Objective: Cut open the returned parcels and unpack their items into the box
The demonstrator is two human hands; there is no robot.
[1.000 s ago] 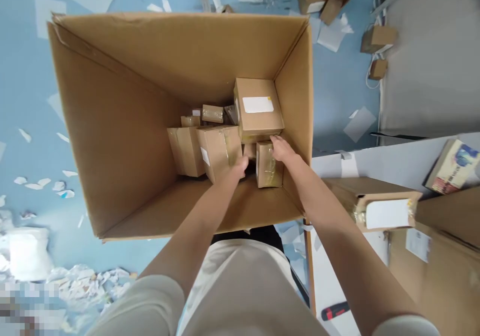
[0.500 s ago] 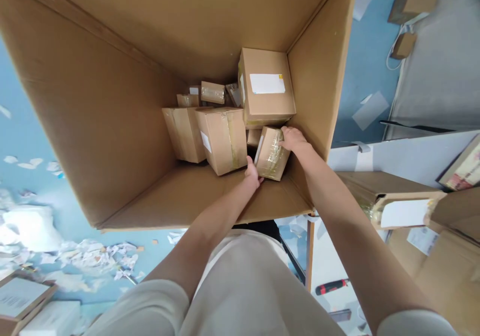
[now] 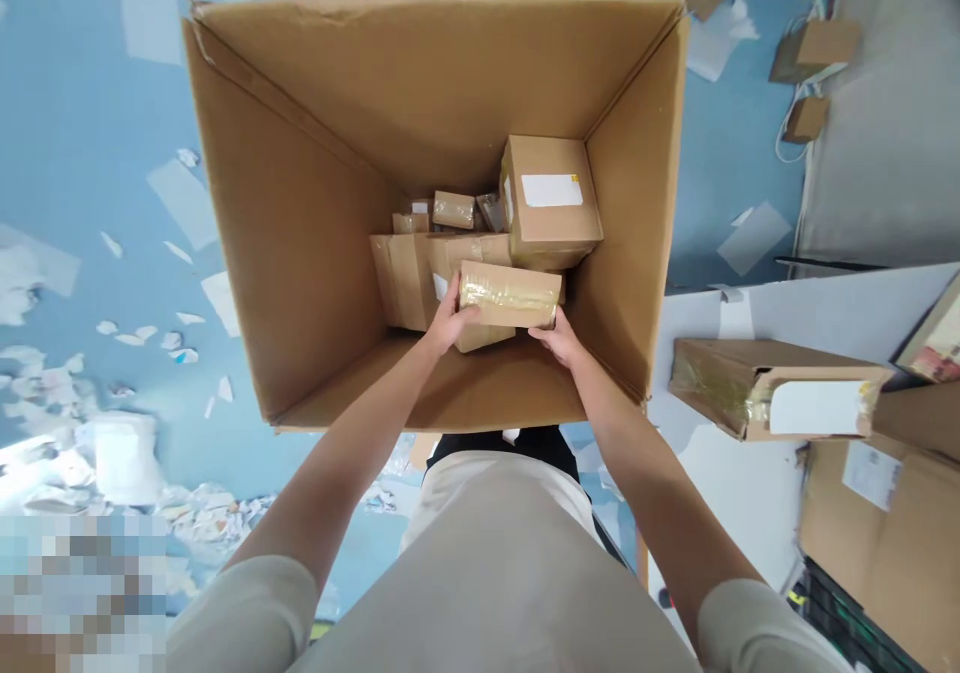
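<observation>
A small taped cardboard box (image 3: 511, 296) is held up between both my hands inside a big open carton (image 3: 319, 418). My left hand (image 3: 448, 321) grips its left end, with the thumb lying on its top. At the lower right corner, my right hand (image 3: 556, 337) closes around the other end. Beneath it sits a taped box (image 3: 484, 338), partly covered. To the left of that stands another cardboard box (image 3: 403, 281). A larger box with a white label (image 3: 553, 215) fills the far right corner. Several small parcels, one a taped parcel (image 3: 454, 209), lie behind.
Crumpled paper scraps (image 3: 202, 513) litter the blue floor on the left. On the right, a labelled box (image 3: 780, 388) rests on a white surface, with a larger carton (image 3: 862, 513) near it. Small boxes (image 3: 825, 48) stand at the far right.
The small taped box has been lifted from the carton's right corner, turned lengthwise and moved left, over the neighbouring box. Both hands moved with it. The view has shifted, showing more floor beyond the carton.
</observation>
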